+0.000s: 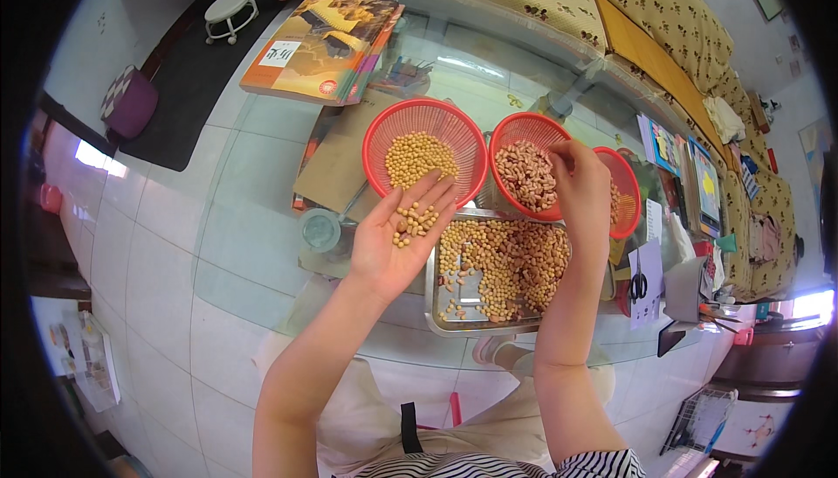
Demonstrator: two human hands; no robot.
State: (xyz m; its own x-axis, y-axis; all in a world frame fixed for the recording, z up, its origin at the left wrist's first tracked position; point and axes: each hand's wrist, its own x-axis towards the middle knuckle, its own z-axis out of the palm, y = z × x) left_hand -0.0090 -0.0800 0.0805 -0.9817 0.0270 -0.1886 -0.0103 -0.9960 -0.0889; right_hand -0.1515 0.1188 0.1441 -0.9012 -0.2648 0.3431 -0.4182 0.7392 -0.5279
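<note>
Hand sorting of beans at a glass table (262, 159). The left hand (384, 247), center of frame, lies palm up and uncurled, with a few loose yellow beans (415, 221) resting on it; its fingertips overlap the near rim of the left red bowl (371, 142). The right hand (578, 179) bends its fingers down over the middle red bowl (543, 134), which contains pinkish mottled seeds (524, 177); whether it pinches anything cannot be told. Below, the metal tray (432, 299) carries the mixed beans (502, 255), thinnest at its lower left. Good practice here would be to keep the left palm level and slightly cupped, and to let go low, well inside a rim. The bowls and tray crowd together, leaving little sideways room; the right bowl (633, 185) and scissors (640, 286) limit the right side, while barer glass lies left, beyond a small cup (321, 230).
</note>
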